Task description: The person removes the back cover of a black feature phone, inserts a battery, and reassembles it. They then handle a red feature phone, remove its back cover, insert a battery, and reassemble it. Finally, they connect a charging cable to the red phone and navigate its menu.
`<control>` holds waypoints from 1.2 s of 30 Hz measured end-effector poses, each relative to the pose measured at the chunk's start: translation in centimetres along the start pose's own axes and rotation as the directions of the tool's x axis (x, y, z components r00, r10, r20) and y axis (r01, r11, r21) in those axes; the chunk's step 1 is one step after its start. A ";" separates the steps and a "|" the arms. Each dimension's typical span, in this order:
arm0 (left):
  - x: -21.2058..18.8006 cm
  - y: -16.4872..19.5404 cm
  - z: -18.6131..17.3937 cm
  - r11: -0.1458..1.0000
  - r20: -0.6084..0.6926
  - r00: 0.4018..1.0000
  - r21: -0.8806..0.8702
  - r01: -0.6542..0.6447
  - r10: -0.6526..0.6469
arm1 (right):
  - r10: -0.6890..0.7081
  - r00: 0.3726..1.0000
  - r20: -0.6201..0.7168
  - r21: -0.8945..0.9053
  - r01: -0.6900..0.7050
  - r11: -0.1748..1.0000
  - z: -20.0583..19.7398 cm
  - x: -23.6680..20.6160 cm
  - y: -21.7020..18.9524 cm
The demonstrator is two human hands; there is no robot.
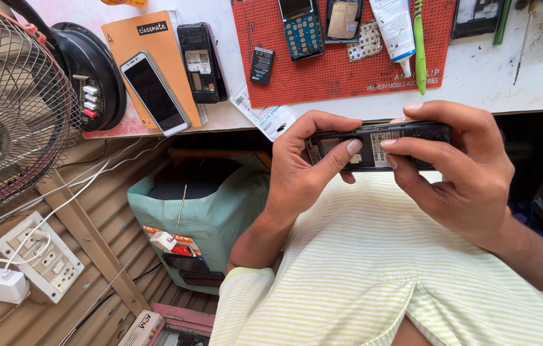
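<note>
Both of my hands hold a small black keypad phone (374, 144) with its back cover off, lying crosswise just under the workbench edge and above my striped shirt. My left hand (300, 170) grips its left end, thumb pressing on the open battery bay. My right hand (460, 166) wraps the right end from above, thumb on the label inside the bay.
On the white workbench lie a red work mat (323, 77) with a black battery (261, 65), an opened keypad phone (301, 29), a white tube (396, 29) and a green toothbrush (419, 45). A white smartphone (155, 93) rests on an orange notebook (137, 45). A fan (9, 109) stands left.
</note>
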State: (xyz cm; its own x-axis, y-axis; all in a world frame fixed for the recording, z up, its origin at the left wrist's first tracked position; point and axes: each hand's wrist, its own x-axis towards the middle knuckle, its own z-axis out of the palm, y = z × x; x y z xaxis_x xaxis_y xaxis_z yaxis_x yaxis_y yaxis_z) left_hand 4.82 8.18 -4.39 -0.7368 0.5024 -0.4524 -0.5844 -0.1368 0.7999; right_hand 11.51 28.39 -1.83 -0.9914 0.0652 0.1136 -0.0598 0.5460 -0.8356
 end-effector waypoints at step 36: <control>-1.8 0.3 1.8 0.893 0.001 0.968 0.385 -0.233 0.252 | 0.170 0.983 -0.063 -0.021 -0.171 0.985 1.5 -0.6 -1.0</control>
State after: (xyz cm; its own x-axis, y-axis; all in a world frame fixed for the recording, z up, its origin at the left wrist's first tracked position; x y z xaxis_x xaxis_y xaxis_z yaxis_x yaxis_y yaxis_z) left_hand 6.53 8.75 -2.61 -0.8597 0.4530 -0.2360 -0.2197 0.0893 0.9715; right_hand 11.94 26.58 -1.89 -0.9778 0.2096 0.0038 0.1135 0.5443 -0.8312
